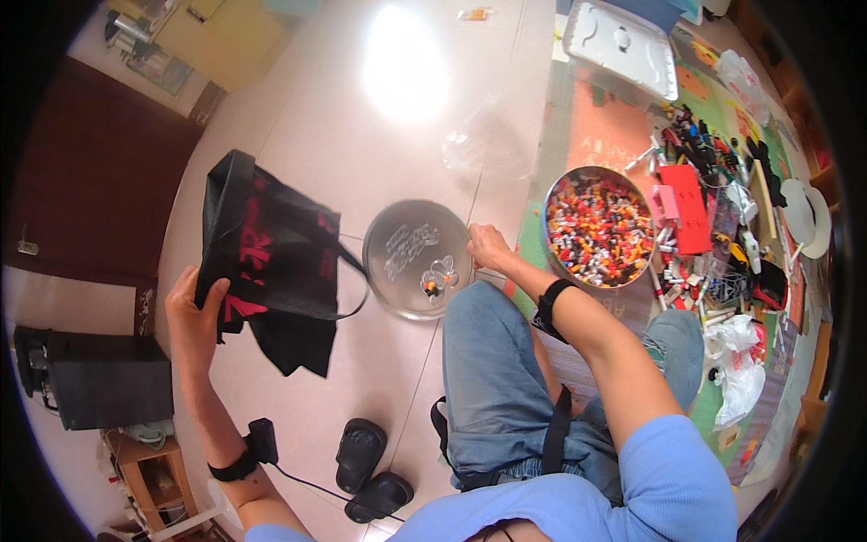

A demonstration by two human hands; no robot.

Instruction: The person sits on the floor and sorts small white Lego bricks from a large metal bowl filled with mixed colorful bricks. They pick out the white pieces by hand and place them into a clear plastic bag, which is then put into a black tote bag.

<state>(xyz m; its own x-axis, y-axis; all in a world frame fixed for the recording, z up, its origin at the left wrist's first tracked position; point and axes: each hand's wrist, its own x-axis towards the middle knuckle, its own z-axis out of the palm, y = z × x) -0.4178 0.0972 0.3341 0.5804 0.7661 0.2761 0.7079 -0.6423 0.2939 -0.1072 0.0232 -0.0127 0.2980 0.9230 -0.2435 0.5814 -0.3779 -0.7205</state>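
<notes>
My left hand [193, 305] grips the edge of a black fabric bag [284, 237] with red printing and a loop handle. The bag hangs above the tiled floor, its handle close to a round metal lid or shallow tray [386, 291]. At that tray's right rim, my right hand [493, 248] has its fingers bent around the edge. Small transparent pieces [437, 279] lie in the tray, some with orange and black bits. Right of my right hand, a round tin [550, 254] is filled with small red, orange, black, white and grey toy pieces.
Black slippers [362, 454] lie on the floor near me. A colourful play mat [596, 129] at right carries a heap of toy parts [704, 142], a red brick-shaped box [685, 210] and white plastic bags [735, 372]. A white plastic lid [623, 57] lies farther off.
</notes>
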